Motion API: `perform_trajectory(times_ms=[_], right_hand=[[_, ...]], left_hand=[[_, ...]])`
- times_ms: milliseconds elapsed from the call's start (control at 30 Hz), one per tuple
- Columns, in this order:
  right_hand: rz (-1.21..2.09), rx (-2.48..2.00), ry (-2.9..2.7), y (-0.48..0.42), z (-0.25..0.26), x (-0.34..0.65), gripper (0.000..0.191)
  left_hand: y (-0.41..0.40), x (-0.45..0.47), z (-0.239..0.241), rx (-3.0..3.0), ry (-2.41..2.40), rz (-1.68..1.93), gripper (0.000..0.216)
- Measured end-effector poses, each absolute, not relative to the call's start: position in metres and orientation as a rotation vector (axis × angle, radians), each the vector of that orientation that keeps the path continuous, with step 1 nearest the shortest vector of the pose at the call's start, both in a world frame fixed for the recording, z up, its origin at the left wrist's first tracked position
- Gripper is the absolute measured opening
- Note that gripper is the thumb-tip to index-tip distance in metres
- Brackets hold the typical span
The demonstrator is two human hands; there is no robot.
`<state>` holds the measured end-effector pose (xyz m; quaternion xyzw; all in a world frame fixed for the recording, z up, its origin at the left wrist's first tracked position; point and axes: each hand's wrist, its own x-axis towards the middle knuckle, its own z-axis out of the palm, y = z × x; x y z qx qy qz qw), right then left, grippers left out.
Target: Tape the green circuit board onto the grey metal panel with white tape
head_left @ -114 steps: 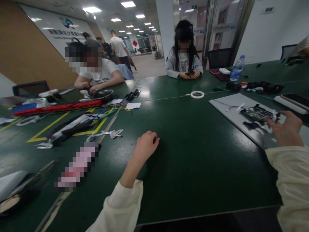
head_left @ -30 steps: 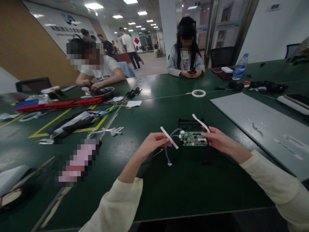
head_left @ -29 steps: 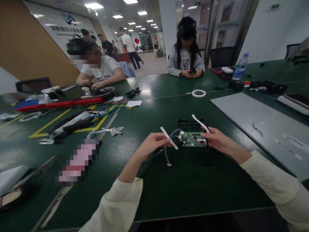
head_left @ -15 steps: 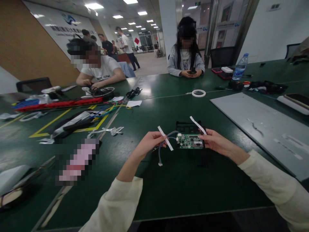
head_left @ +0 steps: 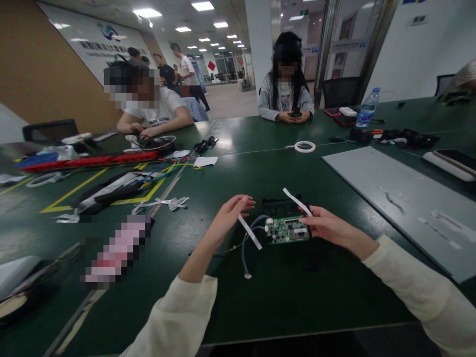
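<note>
My right hand (head_left: 325,225) grips the right end of a green circuit board (head_left: 286,230), and a white tape strip (head_left: 296,201) sticks up from its fingertips. Behind the board lies a black plastic frame (head_left: 277,206). Grey cables (head_left: 243,250) run from white connectors on the board's left edge, one ending in a loose plug. My left hand (head_left: 233,213) is left of the board, its fingers stretched out and apart. A second white tape strip (head_left: 251,233) hangs against its thumb side and crosses in front of the cables.
A grey panel (head_left: 372,198) lies at the right. Further back are a roll of white tape (head_left: 305,147) and a water bottle (head_left: 368,107). On the left lie a phone (head_left: 119,248), crumpled strips (head_left: 173,202) and red parts (head_left: 92,159). Two people sit across the table.
My left fingers have opened off the cables and moved up and left, the strip now hanging from the thumb side. The board has shifted slightly left and down in my right hand.
</note>
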<state>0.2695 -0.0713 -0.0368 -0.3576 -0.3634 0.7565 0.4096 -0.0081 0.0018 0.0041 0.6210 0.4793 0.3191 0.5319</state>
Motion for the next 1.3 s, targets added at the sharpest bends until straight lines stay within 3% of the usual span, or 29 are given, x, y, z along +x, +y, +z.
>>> perform_trajectory(times_ms=[267, 400, 500, 600, 700, 767, 933, 1300], right_hand=[[1.99, -0.89, -1.127, -0.078, -0.032, 0.26, 0.043], [1.798, -1.04, -1.274, -0.072, -0.025, 0.27, 0.05], [1.358, -1.272, -1.362, -0.062, -0.019, 0.302, 0.05], [0.579, -1.632, -1.47, -0.056, -0.021, 0.36, 0.04], [-0.088, -2.093, -1.41, -0.06, -0.035, 0.429, 0.045], [-0.112, -2.423, -1.273, -0.068, -0.047, 0.469, 0.05], [0.053, -2.647, -1.117, -0.084, -0.072, 0.517, 0.055], [0.139, -2.532, -1.014, -0.077, -0.069, 0.514, 0.023]], left_hand=[[-0.007, -0.008, 0.001, 1.072, 0.863, 0.333, 0.037], [-0.004, -0.006, -0.005, 1.055, 0.892, 0.328, 0.037], [-0.001, -0.007, -0.006, 1.045, 0.932, 0.323, 0.035], [0.0, -0.009, -0.006, 1.034, 0.926, 0.324, 0.032], [0.001, -0.01, -0.007, 1.032, 0.919, 0.318, 0.033], [0.001, -0.01, -0.009, 1.04, 0.919, 0.316, 0.035], [0.002, -0.01, -0.011, 1.054, 0.926, 0.312, 0.034], [-0.002, -0.007, -0.007, 1.059, 0.914, 0.305, 0.031]])
